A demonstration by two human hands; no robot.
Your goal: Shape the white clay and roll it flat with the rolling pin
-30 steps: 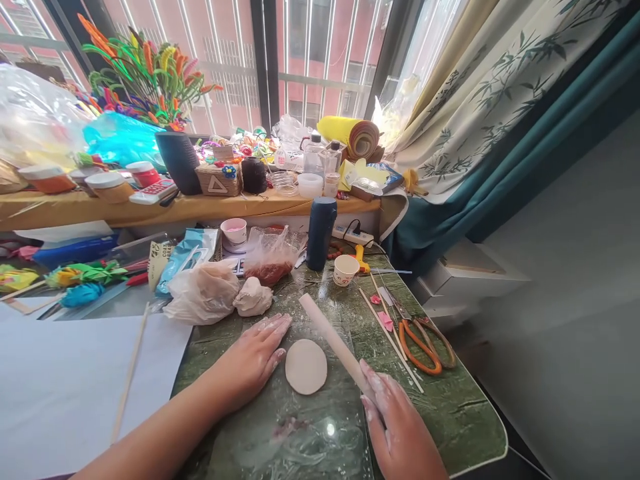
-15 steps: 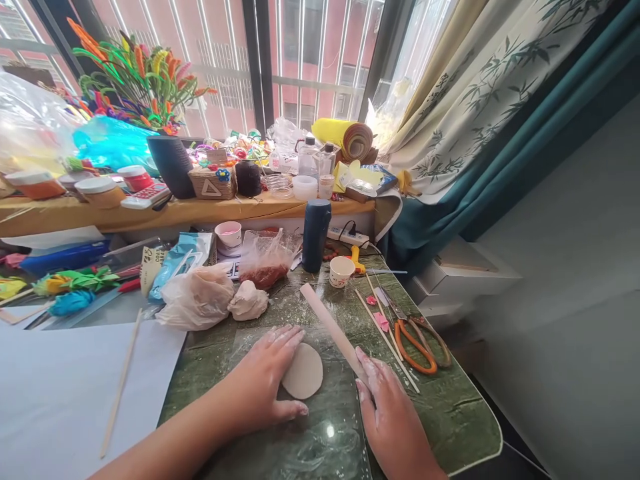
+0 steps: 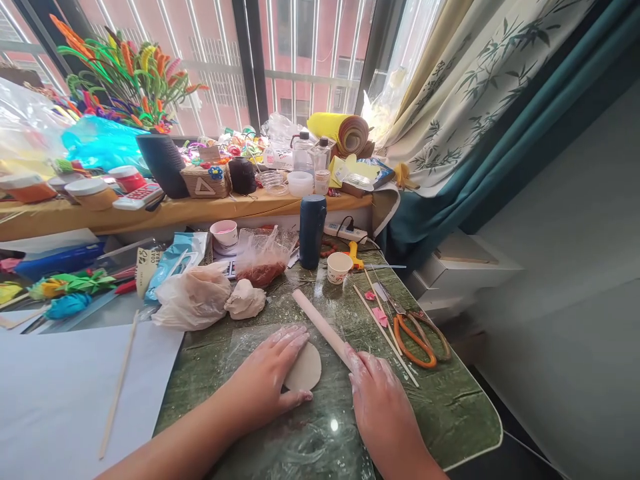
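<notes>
A flat round disc of pale dough (image 3: pixel 306 368) lies on clear plastic film over the green marble table (image 3: pixel 450 413). My left hand (image 3: pixel 267 373) lies flat on its left half, fingers stretched out and dusted with flour. My right hand (image 3: pixel 377 393) is closed around the near end of a pale rolling pin (image 3: pixel 320 325), which slants up and to the left just beside the disc's right edge. A lump of dough (image 3: pixel 245 300) sits farther back next to a crumpled plastic bag (image 3: pixel 193 299).
Orange-handled scissors (image 3: pixel 417 337) and thin wooden sticks (image 3: pixel 383 330) lie to the right. A paper cup (image 3: pixel 339 267), dark blue bottle (image 3: pixel 312 231) and bag of red filling (image 3: pixel 264 257) stand behind. White paper (image 3: pixel 60 393) covers the left; a cluttered shelf runs along the window.
My left hand slid right from beside the dough disc onto it. My right hand shifted the rolling pin left, up to the disc's edge. The view drifted slightly.
</notes>
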